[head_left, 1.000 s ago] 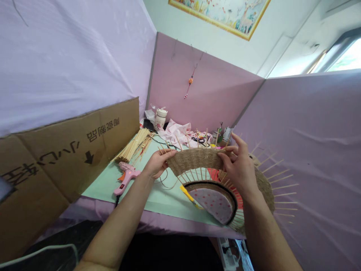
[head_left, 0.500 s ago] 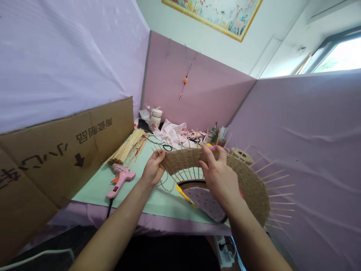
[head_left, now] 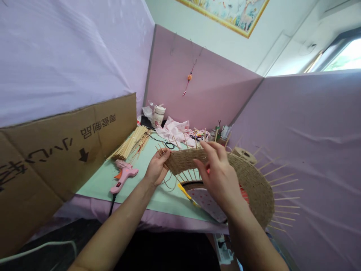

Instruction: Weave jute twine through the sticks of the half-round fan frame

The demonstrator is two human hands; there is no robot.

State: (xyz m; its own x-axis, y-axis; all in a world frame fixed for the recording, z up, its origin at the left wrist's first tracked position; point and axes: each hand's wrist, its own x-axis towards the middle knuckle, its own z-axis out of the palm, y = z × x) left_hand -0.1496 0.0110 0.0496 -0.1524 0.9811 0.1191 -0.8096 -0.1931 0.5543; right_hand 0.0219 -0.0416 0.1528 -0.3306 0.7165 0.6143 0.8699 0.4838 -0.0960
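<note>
A curved band woven from brown twine (head_left: pixel 261 192), with thin wooden sticks (head_left: pixel 286 180) jutting out all round its edge, is held up over the table. My left hand (head_left: pixel 158 167) pinches its left end, where several stick tips poke out above the fingers. Loose twine (head_left: pixel 169 185) hangs just beside that hand. In front of the band is my right hand (head_left: pixel 221 175), its thumb and fingers spread; whether the fingertips touch the weave I cannot tell. Below the band, partly behind my right forearm, are a white cloth with pink dots (head_left: pixel 204 203) and a yellow strip (head_left: pixel 185 193).
A pink glue gun (head_left: pixel 120 180) lies on the green tabletop (head_left: pixel 98 184), left of my arms. Behind it is a bundle of sticks (head_left: pixel 132 143). A cardboard panel (head_left: pixel 93 141) stands at the left. Farther back are a white bottle (head_left: pixel 158 116), pink cloth (head_left: pixel 170 130) and a twine roll (head_left: pixel 243 155).
My right hand's fingers have lifted from the band's upper edge and spread, the thumb moving left. My left hand keeps its pinch. The whole view has shifted slightly.
</note>
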